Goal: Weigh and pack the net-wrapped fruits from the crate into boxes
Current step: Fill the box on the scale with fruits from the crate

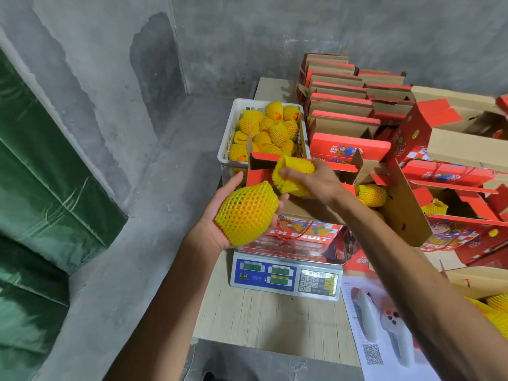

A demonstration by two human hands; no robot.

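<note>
My left hand (220, 215) holds a fruit in yellow foam net (246, 213) from below, palm up, just left of the open red box (308, 237) that stands on the scale (286, 279). My right hand (316, 180) grips a second net-wrapped fruit (294, 174) above the box's opening. Another netted fruit (371, 193) lies inside the box. Behind the box, the white crate (228, 141) holds several more netted fruits (269, 127).
Stacks of red-and-brown boxes (343, 100) fill the table's back and right. A paper sheet with a white handheld device (384, 323) lies right of the scale. Yellow nets (494, 306) sit at the right edge. Green cloth (41, 160) hangs on the left.
</note>
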